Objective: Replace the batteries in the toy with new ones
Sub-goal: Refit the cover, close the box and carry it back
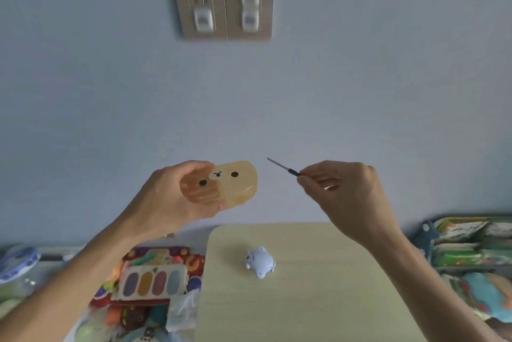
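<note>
- Presently, left hand clasps a bear-faced case, raised.
- Right hand pinches a screwdriver, tip toward the case, apart.
- Toy lies on the table, well below both hands, untouched.

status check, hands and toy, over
Left hand holds bear-face case. Right hand pinches screwdriver. Blue toy on table, untouched. Nothing blocking.

No legible text, label or number on any object in view.
</note>
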